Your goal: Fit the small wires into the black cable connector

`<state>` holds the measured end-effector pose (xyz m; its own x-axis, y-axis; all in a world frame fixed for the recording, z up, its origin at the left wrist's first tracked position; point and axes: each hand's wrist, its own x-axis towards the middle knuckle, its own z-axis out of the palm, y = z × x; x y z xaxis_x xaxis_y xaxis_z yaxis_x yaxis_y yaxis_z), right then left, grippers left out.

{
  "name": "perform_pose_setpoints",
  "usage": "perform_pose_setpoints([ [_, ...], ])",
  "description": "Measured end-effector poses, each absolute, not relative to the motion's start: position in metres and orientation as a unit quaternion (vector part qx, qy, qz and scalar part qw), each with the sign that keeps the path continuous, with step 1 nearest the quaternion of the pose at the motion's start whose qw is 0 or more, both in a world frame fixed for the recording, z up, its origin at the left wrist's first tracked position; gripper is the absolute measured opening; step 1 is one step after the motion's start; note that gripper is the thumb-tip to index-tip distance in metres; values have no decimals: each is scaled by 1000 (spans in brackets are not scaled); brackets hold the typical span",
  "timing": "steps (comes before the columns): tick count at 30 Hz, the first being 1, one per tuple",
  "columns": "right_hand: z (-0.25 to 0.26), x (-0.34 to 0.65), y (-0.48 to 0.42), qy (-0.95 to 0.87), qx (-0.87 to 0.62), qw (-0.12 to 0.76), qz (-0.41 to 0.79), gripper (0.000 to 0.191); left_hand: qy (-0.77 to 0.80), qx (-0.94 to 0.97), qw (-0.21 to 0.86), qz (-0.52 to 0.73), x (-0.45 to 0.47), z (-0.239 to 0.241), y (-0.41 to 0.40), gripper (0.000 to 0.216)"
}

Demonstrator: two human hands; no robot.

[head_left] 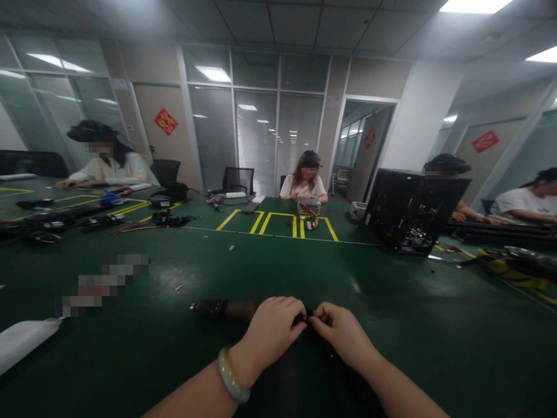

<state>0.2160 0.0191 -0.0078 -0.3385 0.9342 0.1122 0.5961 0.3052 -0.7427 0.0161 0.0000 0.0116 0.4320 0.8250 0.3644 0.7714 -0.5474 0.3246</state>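
A dark cylindrical tool (226, 309) with a short metal tip lies on the green table, its tip pointing left. It looks like an electric screwdriver, but I cannot be sure. My left hand (275, 320) covers the tool's right end, its thumb and fingers closed in a pinch. Close by on the right, my right hand (340, 328) also pinches with its fingertips. A small dark piece with a bright spot (306, 318) shows between the two sets of fingertips; its kind is too small to make out. Below my right hand, a dark cord-like shape is barely visible.
Across the green table (278, 261) stands a black computer case (411, 212). Cables and dark parts (163, 219) lie at the left, with a white packet (28, 342) nearer me. A metal box with coloured wires (310, 208) sits before a co-worker (304, 180). Other people sit on both sides.
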Motion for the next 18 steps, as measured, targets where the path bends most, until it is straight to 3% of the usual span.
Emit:
perform_pose_setpoints([
  [18, -2, 217, 17, -752, -490, 270, 347, 14, 475, 841, 62, 250, 16, 9, 0, 8],
])
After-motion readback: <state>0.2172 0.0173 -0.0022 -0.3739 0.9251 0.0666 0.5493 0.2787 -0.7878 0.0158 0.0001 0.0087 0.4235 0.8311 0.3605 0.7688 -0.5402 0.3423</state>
